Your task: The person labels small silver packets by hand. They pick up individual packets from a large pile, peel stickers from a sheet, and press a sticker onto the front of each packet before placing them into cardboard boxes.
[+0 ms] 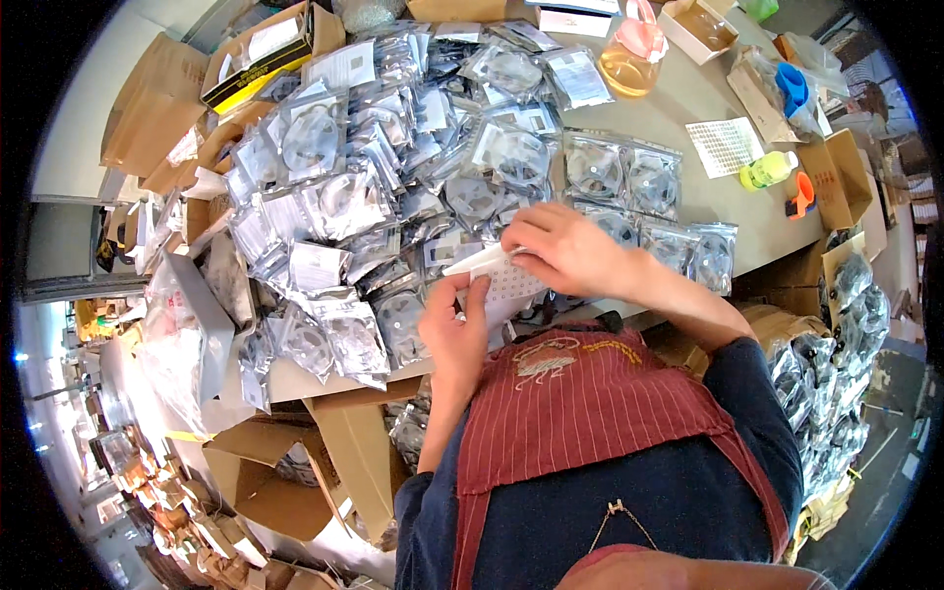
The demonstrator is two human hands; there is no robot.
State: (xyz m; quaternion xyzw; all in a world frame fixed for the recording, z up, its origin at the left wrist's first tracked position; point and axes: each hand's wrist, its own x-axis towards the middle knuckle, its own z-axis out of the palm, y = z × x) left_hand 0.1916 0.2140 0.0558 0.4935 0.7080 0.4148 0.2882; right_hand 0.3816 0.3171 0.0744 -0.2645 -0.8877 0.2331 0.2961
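Observation:
A white sheet of small stickers [511, 285], printed in rows of little marks, is held up in front of my apron. My left hand [455, 329] pinches its left side between thumb and fingers. The curled fingers of my right hand [565, 246] are closed at the sheet's upper edge, where a strip of it bends up. What the right fingertips pinch is partly hidden. Just beyond both hands lie clear plastic bags [511, 152] holding dark coiled parts, some with white paper slips. Several more flat bags [651, 177] are laid out past my right hand.
A large heap of bags [364, 147] covers the table's left and middle. At the right are another sticker sheet [726, 147], a yellow-green bottle [769, 170] and an orange tape dispenser [801, 195]. A jug of amber liquid [631, 64] stands at the back. An open carton [270, 482] sits below the left edge.

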